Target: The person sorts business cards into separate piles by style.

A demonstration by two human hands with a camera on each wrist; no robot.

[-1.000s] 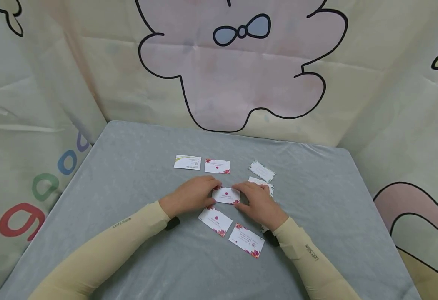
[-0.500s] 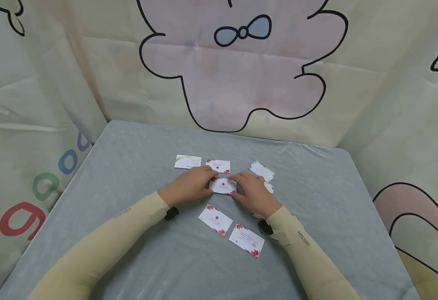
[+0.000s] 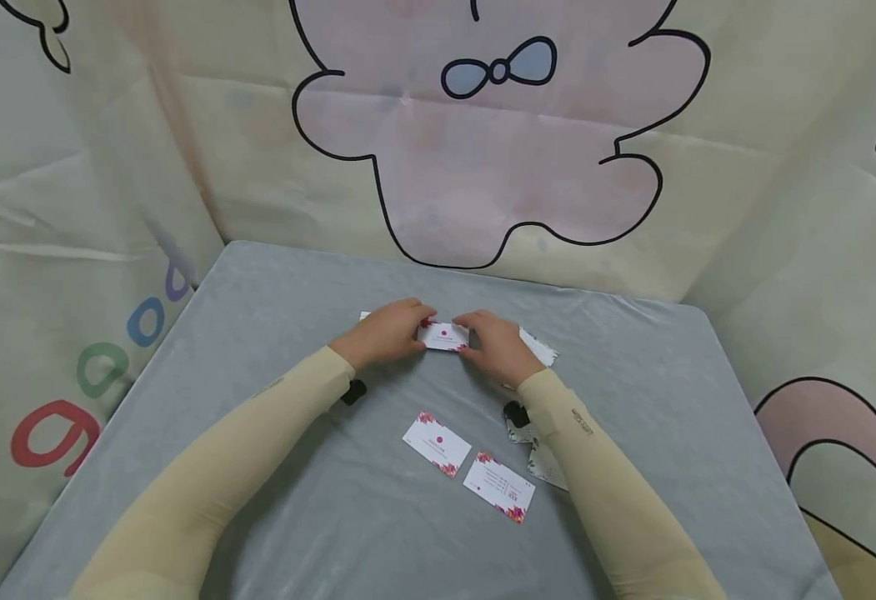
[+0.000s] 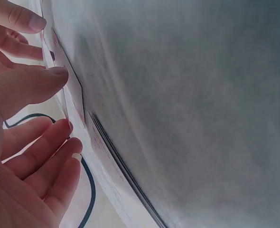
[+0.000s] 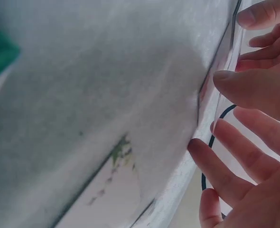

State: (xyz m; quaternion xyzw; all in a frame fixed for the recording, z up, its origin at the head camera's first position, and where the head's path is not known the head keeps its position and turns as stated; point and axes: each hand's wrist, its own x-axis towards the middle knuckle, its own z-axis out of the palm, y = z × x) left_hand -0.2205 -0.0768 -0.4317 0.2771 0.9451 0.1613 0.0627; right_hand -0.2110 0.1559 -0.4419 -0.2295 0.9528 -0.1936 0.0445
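Note:
A white business card (image 3: 443, 336) with red flower corners is held between both hands, near the back of the table. My left hand (image 3: 385, 335) pinches its left end between thumb and fingers. Its right end is pinched by my right hand (image 3: 503, 348). The card overlaps the spot where another flowered card lay, hiding that one in the head view. In the left wrist view, the thumb (image 4: 40, 88) and fingertips meet the thin card edge-on, close above the cloth. Behind the left hand, only a corner of a white card (image 3: 365, 315) shows.
Two flowered cards (image 3: 438, 444) (image 3: 499, 487) lie on the grey cloth (image 3: 347, 517) nearer the front. Leaf-edged cards (image 3: 539, 347) sit by the right hand, and more leaf-edged cards (image 3: 546, 467) are partly covered by the right forearm. Printed fabric walls (image 3: 257, 183) surround the table.
Both hands have moved away from me with the flowered card, from the middle of the table to the back row, over the flowered card lying there. The view has shifted slightly.

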